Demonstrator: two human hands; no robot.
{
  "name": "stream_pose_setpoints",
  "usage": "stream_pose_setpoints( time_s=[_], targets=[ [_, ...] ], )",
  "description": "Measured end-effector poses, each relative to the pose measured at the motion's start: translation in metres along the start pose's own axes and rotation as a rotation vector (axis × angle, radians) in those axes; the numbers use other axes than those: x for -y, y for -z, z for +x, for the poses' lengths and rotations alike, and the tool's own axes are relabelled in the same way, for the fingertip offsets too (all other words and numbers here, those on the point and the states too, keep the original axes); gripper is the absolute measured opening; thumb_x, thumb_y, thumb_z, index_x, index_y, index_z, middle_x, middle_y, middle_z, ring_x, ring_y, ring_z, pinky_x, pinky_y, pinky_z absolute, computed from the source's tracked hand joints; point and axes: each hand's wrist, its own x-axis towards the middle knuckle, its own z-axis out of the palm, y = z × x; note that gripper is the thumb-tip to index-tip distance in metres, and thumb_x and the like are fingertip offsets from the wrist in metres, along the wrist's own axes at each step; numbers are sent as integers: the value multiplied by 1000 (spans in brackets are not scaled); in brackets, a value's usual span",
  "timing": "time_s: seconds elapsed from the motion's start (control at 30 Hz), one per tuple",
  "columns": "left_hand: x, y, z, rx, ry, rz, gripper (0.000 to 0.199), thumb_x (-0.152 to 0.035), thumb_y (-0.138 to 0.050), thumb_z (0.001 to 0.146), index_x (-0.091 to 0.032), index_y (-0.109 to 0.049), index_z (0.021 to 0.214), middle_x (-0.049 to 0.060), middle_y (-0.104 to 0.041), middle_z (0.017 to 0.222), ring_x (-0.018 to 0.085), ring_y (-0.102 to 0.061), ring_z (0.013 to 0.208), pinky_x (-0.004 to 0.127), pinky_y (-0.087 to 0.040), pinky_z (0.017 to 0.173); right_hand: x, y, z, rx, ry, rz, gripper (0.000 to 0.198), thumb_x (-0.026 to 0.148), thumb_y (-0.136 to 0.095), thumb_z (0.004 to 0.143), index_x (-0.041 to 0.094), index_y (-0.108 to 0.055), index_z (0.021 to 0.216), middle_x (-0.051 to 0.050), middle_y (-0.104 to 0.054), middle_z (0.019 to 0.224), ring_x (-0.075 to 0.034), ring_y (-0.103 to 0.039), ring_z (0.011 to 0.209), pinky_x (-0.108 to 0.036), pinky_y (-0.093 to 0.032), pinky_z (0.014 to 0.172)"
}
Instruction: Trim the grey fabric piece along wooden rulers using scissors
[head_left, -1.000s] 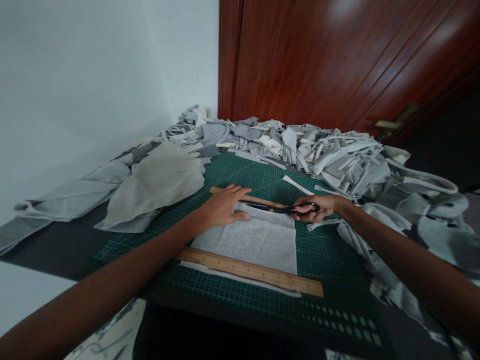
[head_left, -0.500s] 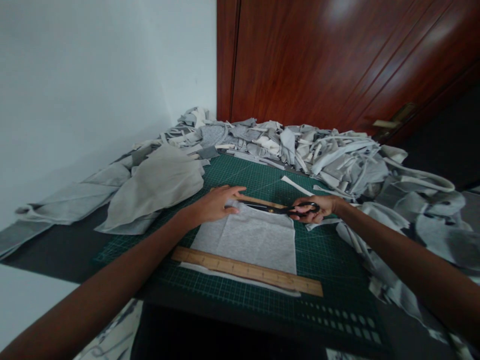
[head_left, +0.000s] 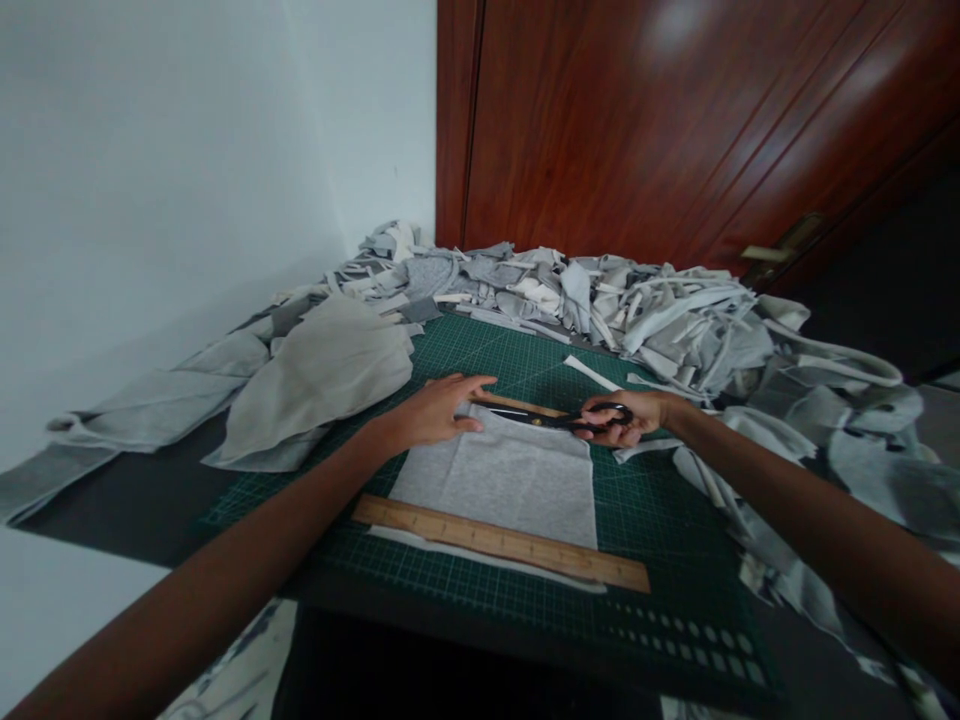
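While your right hand (head_left: pixel 619 418) holds much the same place, your left hand (head_left: pixel 424 412) has slid a little left along the far side of the grey cloth (head_left: pixel 502 475) over the past second. It now hides most of the left end of the far ruler (head_left: pixel 529 403), and more of the cloth's far left corner shows beside your thumb. To judge by that, the cloth near the tips of the scissors (head_left: pixel 559 420) is less covered, though your thumb is near them and calls for care.

Your left hand lies palm down with the fingers stretched and the thumb well apart; whether the thumb presses the cloth, I cannot tell. Your right hand is curled round the scissors' handles, with the blades along the cloth's far edge; how far they are parted is too small to tell.

The cloth lies flat mid-mat on the green cutting mat (head_left: pixel 652 520), its near edge under the near ruler (head_left: pixel 502 542). A narrow strip (head_left: pixel 596 588) lies just beside that ruler, towards the mat's near edge. Scraps (head_left: pixel 720 325) are heaped beyond the mat's far edge and far right corner.
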Motion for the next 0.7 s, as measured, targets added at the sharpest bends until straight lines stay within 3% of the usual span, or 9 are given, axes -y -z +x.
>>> stream_pose_setpoints(
  time_s=[0.2,0.7],
  targets=[
    [-2,0,0,-6,6,4,74,-27,-78,87,-23,-43,152,10,-67,134,27,-58,129,41,-43,106,-4,3,0,15,8,-14,36,53,-59,96,17,-54,97,10,-34,57,-4,-17,39,-13,-21,31],
    [1,-3,2,-17,4,-23,75,-31,-79,86,-21,-45,152,11,-68,132,27,-59,128,40,-43,108,1,-12,11,-113,72,-123,36,50,-67,94,16,-55,91,12,-33,55,-3,-18,41,-11,-22,34]
  ],
)
